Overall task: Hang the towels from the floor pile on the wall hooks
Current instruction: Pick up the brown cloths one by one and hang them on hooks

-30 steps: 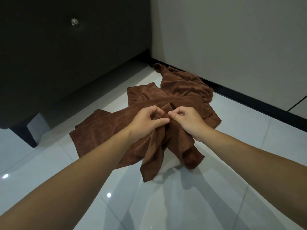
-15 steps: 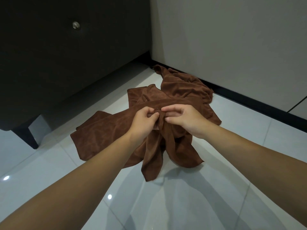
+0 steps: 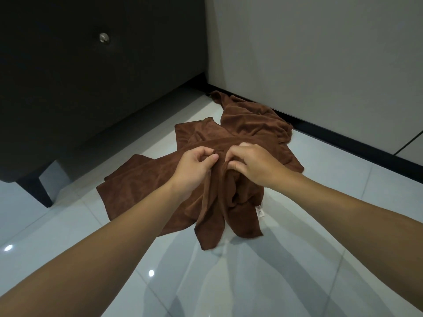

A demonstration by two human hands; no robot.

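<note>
Both hands lift one brown towel (image 3: pixel 225 202) off the floor pile (image 3: pixel 249 124), its ends hanging just above the tiles; left hand (image 3: pixel 194 167) and right hand (image 3: pixel 254 163) each pinch its top edge with curled fingers, probably seeking the loop for a hook

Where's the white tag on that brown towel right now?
Head view, right of centre: the white tag hangs at the right fold of the lifted towel, below the right hand, above the tiled floor.
</note>
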